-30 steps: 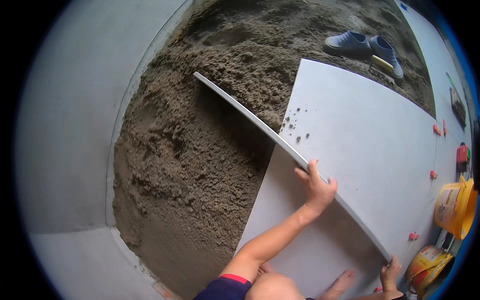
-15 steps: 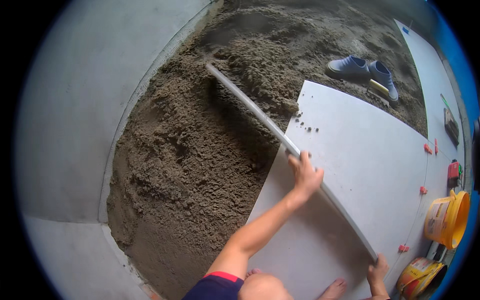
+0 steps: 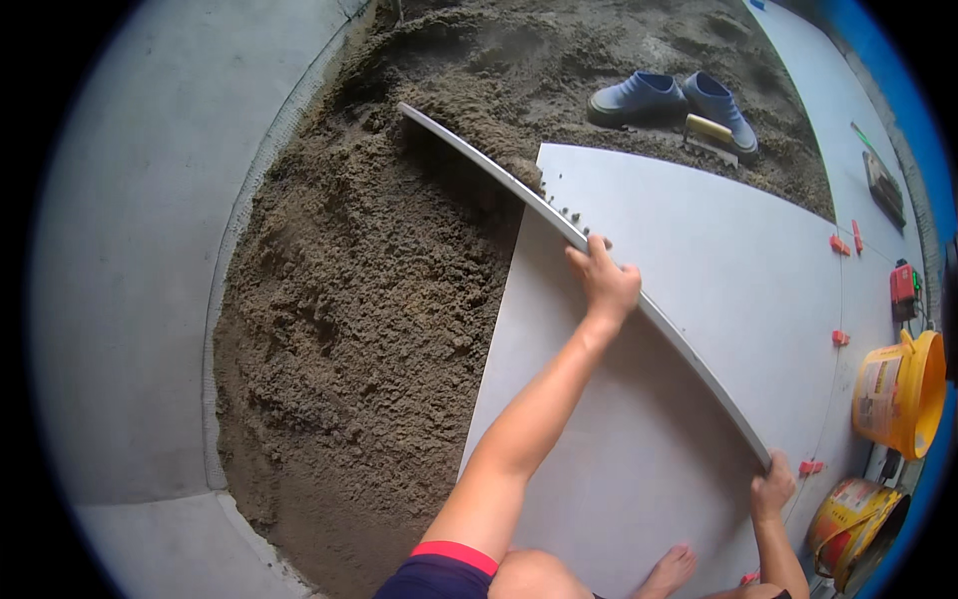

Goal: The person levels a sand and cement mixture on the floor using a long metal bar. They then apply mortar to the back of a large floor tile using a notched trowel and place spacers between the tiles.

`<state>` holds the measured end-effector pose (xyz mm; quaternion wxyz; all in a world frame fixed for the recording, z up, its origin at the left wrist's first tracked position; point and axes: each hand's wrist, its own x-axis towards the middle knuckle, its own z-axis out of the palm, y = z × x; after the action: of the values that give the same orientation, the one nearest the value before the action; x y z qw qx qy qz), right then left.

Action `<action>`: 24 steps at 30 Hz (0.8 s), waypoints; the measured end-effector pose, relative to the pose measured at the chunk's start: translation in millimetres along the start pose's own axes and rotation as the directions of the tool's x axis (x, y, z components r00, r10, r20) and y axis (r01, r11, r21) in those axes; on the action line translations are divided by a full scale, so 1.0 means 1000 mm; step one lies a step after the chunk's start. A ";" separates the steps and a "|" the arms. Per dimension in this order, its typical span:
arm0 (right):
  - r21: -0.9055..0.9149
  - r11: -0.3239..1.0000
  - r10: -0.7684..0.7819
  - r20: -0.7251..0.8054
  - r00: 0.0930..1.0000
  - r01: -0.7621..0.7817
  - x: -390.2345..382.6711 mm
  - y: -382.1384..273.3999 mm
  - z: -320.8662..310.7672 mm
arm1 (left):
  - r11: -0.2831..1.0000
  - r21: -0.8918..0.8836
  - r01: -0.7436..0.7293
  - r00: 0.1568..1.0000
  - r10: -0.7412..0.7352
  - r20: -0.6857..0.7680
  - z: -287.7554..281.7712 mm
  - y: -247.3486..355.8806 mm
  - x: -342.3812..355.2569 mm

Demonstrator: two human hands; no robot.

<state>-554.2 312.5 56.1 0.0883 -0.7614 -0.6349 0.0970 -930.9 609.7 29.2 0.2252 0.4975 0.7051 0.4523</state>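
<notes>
Holding a bar [image 3: 677,335] across tile [image 3: 738,240] and sand [image 3: 339,339]

Both hands are on the bar. The left hand [image 3: 607,285] is closed about its middle, fingers hooked over the edge. The right hand [image 3: 773,487] is closed around the near end, above the tile. The bar runs aslant from the right hand, over the tile's left edge, to a far end at the sand. Whether its underside touches the tile cannot be told.

Small crumbs [image 3: 566,213] lie on the tile beside the bar, near the far left corner. The sand is rough and lumpy, bordered on the left by a grey wall [image 3: 140,260]. Beyond the tile, blue-grey shoes [image 3: 637,97] stand on the sand, with a trowel [image 3: 709,128] in front of them. Red clips [image 3: 840,338] sit along the joint on the right; farther right are two yellow buckets [image 3: 880,396]. A bare foot [image 3: 670,572] is on the tile.
</notes>
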 end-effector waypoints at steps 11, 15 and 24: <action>0.065 0.984 -0.159 -0.116 0.980 0.167 -0.029 0.056 -0.022 | 0.995 0.053 0.084 0.979 -0.092 0.180 -0.029 0.020 -0.088; 0.012 0.994 -0.105 0.021 0.994 0.105 -0.066 0.092 -0.026 | 0.998 -0.003 0.057 0.971 -0.054 0.233 -0.016 0.015 -0.134; 0.071 0.996 0.063 -0.097 0.993 -0.056 -0.013 0.010 -0.016 | 0.994 -0.095 -0.047 0.964 0.070 0.257 0.045 0.062 0.013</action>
<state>-542.9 297.7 69.5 0.1427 -0.7802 -0.6033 0.0833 -870.7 645.7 61.9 0.3241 0.5626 0.6341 0.4200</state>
